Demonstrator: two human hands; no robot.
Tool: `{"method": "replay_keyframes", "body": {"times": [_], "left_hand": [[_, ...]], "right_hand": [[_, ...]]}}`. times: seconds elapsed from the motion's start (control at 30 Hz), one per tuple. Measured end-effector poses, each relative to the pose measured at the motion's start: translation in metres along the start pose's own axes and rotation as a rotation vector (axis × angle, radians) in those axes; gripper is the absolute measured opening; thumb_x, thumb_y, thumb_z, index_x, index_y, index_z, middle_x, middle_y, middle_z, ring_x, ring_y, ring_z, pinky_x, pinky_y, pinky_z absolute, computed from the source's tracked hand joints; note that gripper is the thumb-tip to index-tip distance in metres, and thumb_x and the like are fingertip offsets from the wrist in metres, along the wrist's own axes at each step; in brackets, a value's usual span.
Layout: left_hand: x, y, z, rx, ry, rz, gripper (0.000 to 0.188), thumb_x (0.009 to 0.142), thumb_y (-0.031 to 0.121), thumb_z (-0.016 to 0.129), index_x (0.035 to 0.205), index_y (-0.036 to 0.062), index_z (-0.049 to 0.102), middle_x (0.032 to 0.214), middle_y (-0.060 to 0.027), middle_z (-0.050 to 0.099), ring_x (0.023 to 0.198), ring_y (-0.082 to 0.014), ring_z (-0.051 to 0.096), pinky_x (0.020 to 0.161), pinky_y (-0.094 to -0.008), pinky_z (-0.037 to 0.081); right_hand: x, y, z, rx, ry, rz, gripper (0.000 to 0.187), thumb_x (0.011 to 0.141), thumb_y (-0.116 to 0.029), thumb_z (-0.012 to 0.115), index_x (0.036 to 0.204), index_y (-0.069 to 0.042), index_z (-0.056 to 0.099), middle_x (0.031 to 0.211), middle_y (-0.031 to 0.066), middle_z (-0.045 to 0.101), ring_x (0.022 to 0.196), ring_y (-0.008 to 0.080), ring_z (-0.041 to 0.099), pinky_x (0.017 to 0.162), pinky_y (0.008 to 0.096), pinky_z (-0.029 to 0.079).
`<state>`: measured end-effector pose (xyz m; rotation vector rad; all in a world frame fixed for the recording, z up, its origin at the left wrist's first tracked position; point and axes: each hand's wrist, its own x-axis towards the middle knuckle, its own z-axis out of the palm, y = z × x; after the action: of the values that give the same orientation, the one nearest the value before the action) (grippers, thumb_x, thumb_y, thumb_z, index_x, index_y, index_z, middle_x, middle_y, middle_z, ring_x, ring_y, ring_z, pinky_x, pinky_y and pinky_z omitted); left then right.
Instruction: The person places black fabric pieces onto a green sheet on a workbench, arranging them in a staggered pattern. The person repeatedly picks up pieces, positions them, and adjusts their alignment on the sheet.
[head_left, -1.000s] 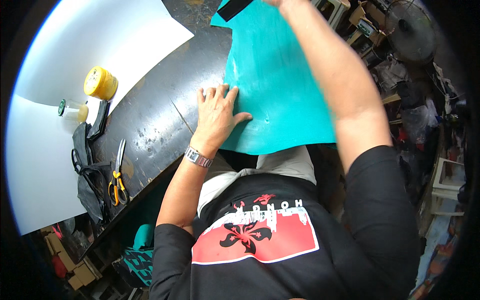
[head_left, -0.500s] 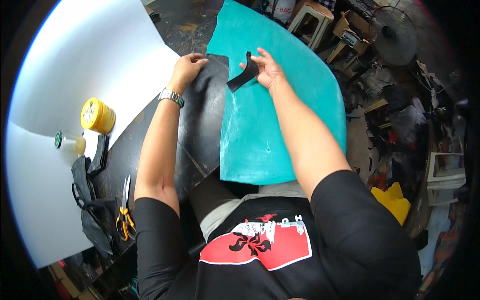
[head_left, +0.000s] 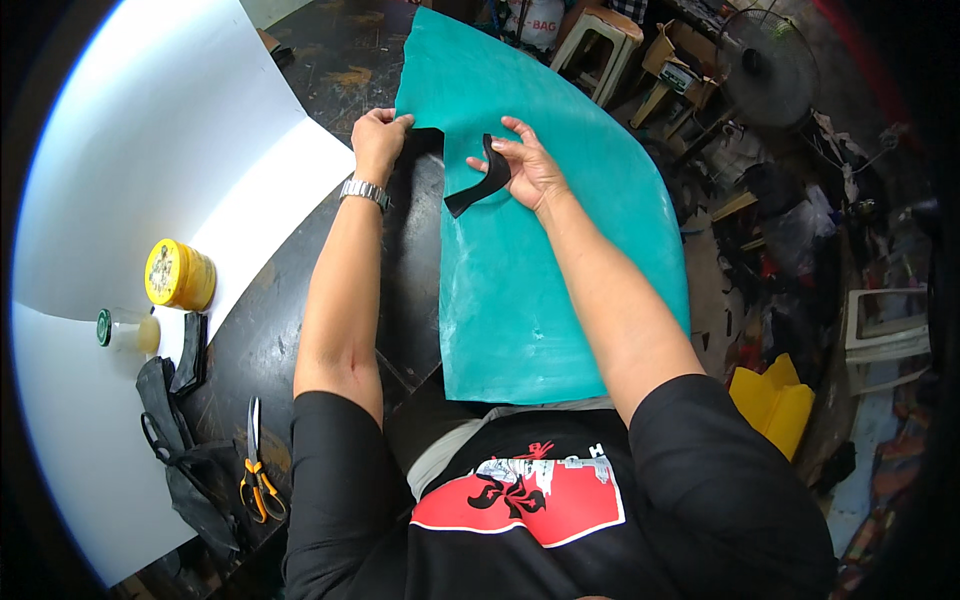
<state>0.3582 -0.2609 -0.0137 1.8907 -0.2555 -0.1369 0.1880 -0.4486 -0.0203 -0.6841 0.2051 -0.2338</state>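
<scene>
A large teal sheet (head_left: 560,300) lies over the dark worktable and hangs toward my lap, with a step cut into its left edge. At the sheet's upper left corner, just above that step, the closed fingers of my left hand (head_left: 378,145) pinch its edge. My right hand (head_left: 528,170) is over the sheet, palm up, holding a short curved black strip (head_left: 482,185) between thumb and fingers. The strip's lower end points toward the sheet's left edge.
White board (head_left: 230,130) curves up at the left. A yellow tub (head_left: 180,275), a green-lidded jar (head_left: 128,330), black pieces (head_left: 170,430) and orange-handled scissors (head_left: 258,480) lie left of my arm. A fan (head_left: 768,65) and stool (head_left: 600,45) stand beyond the table (head_left: 260,330).
My left hand has gone from resting near the sheet's corner to pinching it. The sheet's corner has shifted left toward that hand. The strip stays in my right hand.
</scene>
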Motion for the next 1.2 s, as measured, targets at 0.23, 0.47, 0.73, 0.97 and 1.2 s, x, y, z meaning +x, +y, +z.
{"method": "replay_keyframes", "body": {"times": [0.23, 0.47, 0.73, 0.97, 1.2], "left_hand": [[-0.073, 0.004, -0.030, -0.054, 0.090, 0.029, 0.026, 0.082, 0.017, 0.079, 0.097, -0.0021, 0.071, 0.079, -0.0077, 0.072, 0.066, -0.0125, 0.066, 0.065, -0.0290, 0.053], [-0.166, 0.009, -0.045, -0.324, 0.032, -0.102, 0.021, 0.089, 0.011, 0.076, 0.101, 0.0028, 0.061, 0.077, -0.0026, 0.066, 0.059, -0.0082, 0.057, 0.053, -0.0226, 0.047], [-0.237, 0.008, -0.036, 0.151, 0.128, 0.061, 0.056, 0.085, 0.010, 0.069, 0.136, 0.0108, 0.047, 0.082, -0.0138, 0.067, 0.080, -0.0316, 0.069, 0.077, -0.0458, 0.055], [-0.226, -0.012, -0.043, 0.561, 0.046, 0.303, 0.027, 0.088, 0.027, 0.062, 0.109, 0.0224, 0.078, 0.109, -0.0166, 0.074, 0.102, -0.0389, 0.069, 0.090, -0.0477, 0.055], [-0.210, -0.012, -0.046, 0.835, -0.008, 0.197, 0.032, 0.093, 0.043, 0.064, 0.124, 0.0366, 0.072, 0.120, -0.0085, 0.074, 0.115, -0.0334, 0.067, 0.096, -0.0452, 0.053]], "right_hand": [[-0.039, -0.004, 0.000, -0.043, -0.109, 0.166, 0.058, 0.082, 0.010, 0.069, 0.129, -0.011, 0.043, 0.106, 0.0162, 0.060, 0.094, 0.0277, 0.067, 0.094, 0.0644, 0.057], [-0.089, -0.009, -0.002, -0.183, -0.184, 0.254, 0.056, 0.083, 0.007, 0.071, 0.129, -0.009, 0.044, 0.106, 0.0142, 0.055, 0.092, 0.0225, 0.065, 0.098, 0.0646, 0.054], [-0.132, -0.032, -0.019, -0.258, -0.260, 0.371, 0.054, 0.085, 0.003, 0.069, 0.132, -0.008, 0.047, 0.096, 0.0106, 0.065, 0.087, 0.0250, 0.069, 0.097, 0.0582, 0.056], [-0.120, -0.083, -0.007, -0.535, -0.502, 0.136, 0.054, 0.092, -0.007, 0.065, 0.141, -0.007, 0.044, 0.106, 0.0144, 0.067, 0.100, 0.0296, 0.068, 0.096, 0.0478, 0.053], [-0.156, -0.157, 0.046, -0.484, -0.520, -0.060, 0.044, 0.085, 0.013, 0.065, 0.123, -0.008, 0.055, 0.106, 0.0112, 0.067, 0.090, 0.0228, 0.069, 0.078, 0.0347, 0.059]]}}
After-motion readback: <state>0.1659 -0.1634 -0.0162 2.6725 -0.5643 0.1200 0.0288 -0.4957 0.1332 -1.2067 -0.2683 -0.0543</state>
